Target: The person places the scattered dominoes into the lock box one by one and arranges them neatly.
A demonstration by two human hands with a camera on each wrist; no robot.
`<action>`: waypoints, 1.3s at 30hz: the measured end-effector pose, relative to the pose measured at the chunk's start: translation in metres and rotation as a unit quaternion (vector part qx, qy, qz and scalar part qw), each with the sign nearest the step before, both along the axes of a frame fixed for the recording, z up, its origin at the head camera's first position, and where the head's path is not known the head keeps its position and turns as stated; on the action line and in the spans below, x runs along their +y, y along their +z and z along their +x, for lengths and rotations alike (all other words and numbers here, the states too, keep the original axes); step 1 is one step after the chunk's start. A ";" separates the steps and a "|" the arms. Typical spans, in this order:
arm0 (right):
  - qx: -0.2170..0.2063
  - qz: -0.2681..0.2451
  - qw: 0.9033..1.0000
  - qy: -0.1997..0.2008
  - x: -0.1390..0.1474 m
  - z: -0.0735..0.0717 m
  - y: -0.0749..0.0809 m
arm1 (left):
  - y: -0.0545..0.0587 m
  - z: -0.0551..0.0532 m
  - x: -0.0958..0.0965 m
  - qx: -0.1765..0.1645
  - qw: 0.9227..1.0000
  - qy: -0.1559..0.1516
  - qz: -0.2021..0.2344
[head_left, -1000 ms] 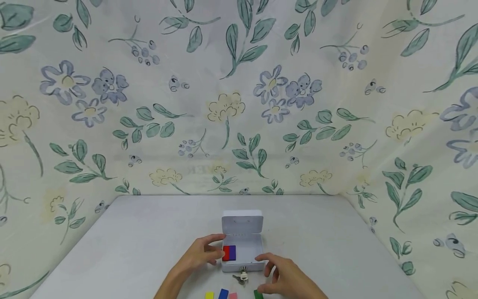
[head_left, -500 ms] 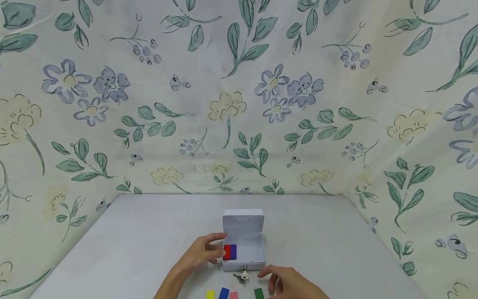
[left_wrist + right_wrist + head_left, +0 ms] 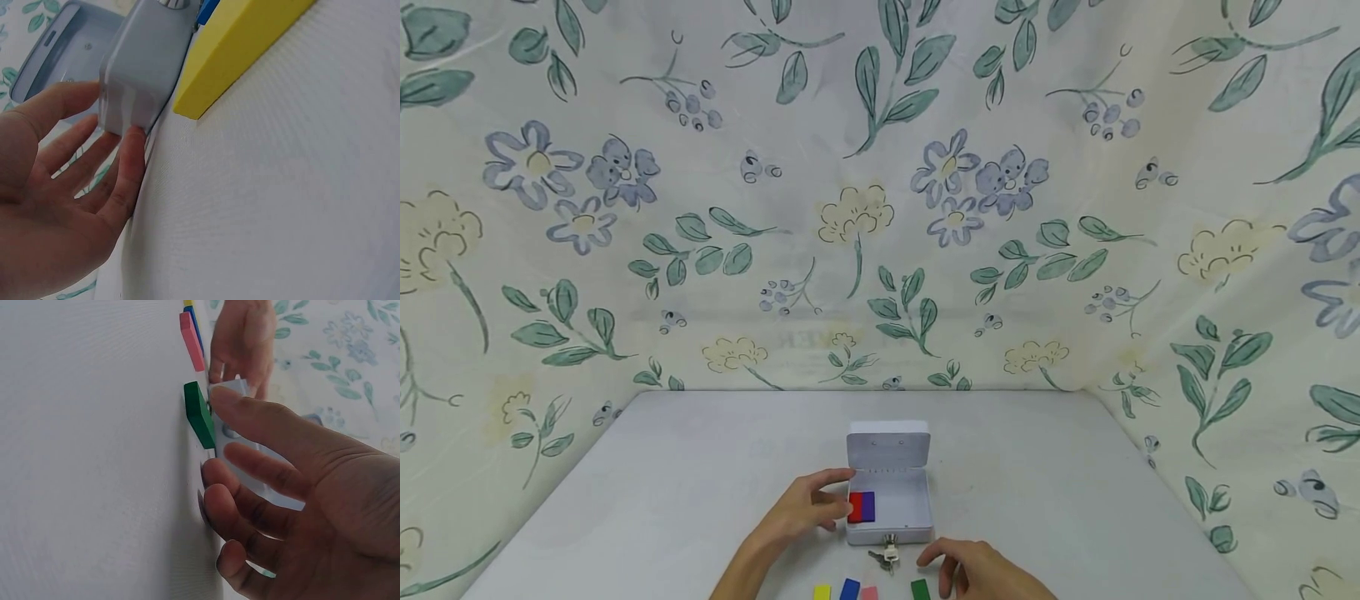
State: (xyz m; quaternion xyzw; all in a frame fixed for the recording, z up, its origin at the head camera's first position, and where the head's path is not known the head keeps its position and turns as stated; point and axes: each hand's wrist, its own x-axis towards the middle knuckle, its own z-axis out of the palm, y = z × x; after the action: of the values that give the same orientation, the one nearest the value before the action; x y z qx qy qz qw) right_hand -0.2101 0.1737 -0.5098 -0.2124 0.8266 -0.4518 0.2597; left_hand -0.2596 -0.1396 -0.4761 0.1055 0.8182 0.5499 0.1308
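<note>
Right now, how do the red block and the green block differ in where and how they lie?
The red block lies inside the box; the green block lies on the table in front of it. Red sits right beside the purple block, while green stands apart from the pink block. Red lines up with the box's sides; green is turned slightly askew. Both are plain, single-coloured blocks.

Your head camera looks forward and down from well back, the box (image 3: 910, 535) at six o'clock. Your left-wrist view, close and tilted, has that box at eleven, the tabletop (image 3: 281, 187) at three; your right-wrist view, equally close, shares the green block (image 3: 199, 415) with the head's.
</note>
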 end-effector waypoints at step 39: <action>0.036 0.024 0.999 0.013 -0.006 0.003 0.006 | -0.002 -0.001 -0.002 0.003 1.000 -0.003 0.006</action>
State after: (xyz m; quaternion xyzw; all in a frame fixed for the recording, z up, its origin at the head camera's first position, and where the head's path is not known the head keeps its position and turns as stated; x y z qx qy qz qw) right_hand -0.2076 0.1674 -0.5041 -0.2326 0.8432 -0.4207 0.2409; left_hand -0.2607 -0.1411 -0.4785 0.1098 0.8150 0.5539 0.1296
